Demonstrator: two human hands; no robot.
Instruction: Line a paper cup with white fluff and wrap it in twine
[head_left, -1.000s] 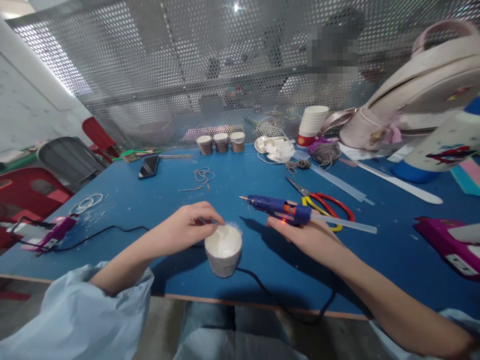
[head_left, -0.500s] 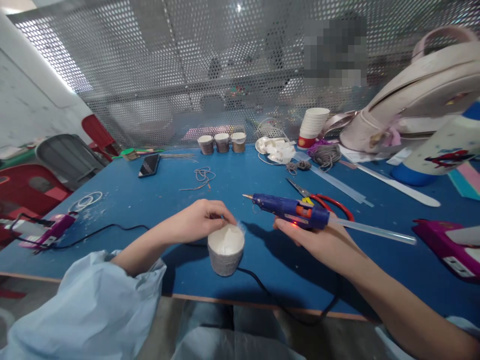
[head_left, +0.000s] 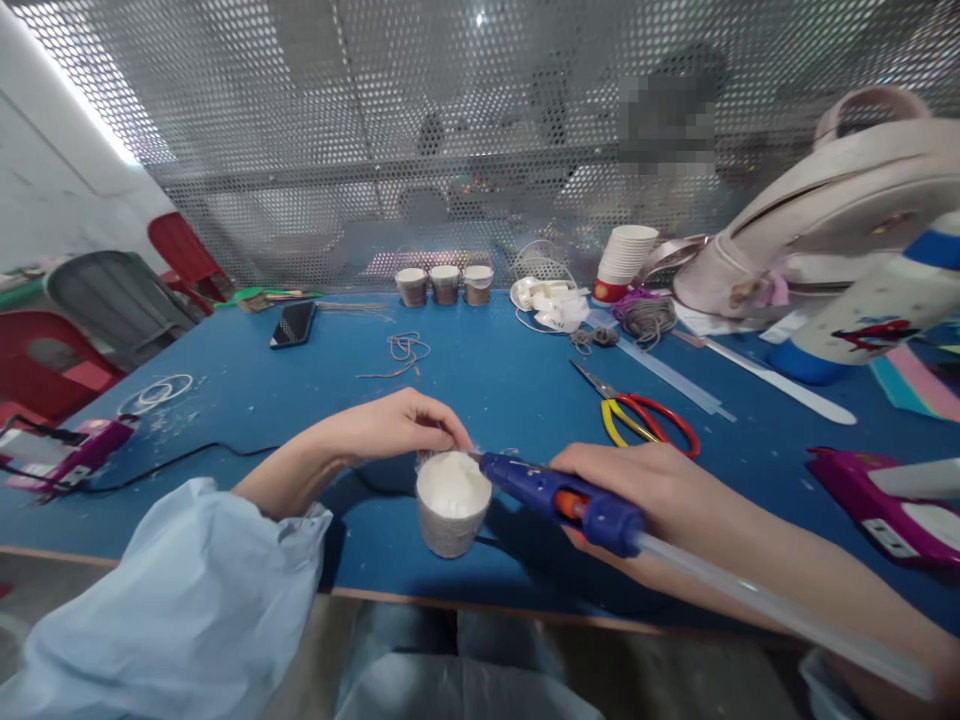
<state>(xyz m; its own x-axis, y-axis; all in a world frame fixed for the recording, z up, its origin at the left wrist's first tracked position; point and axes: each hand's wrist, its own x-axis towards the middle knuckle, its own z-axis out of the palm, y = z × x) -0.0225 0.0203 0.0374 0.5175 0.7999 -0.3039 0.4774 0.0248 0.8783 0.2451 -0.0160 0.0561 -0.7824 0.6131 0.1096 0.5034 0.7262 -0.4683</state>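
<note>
A small white cup wrapped in pale twine (head_left: pixel 452 503) stands near the front edge of the blue table (head_left: pixel 495 370). My left hand (head_left: pixel 394 425) is closed in a pinch at the cup's far rim. My right hand (head_left: pixel 641 480) grips a blue glue gun (head_left: pixel 562 497), a clear glue stick jutting from its back. The gun's nozzle points left and touches the cup's rim next to my left fingertips.
Red and yellow scissors (head_left: pixel 637 413) lie behind my right hand. Three wrapped cups (head_left: pixel 445 284), a cup stack (head_left: pixel 626 258), grey twine (head_left: pixel 645 315), a phone (head_left: pixel 293 323) and loose string (head_left: pixel 405 350) sit farther back. Purple devices (head_left: pixel 881 500) (head_left: pixel 71 455) flank both sides. A black cord (head_left: pixel 187 458) crosses the left.
My right hand swung the glue gun down and left, bringing its nozzle from mid-air to the cup's rim. My left hand kept its pinch on the rim.
</note>
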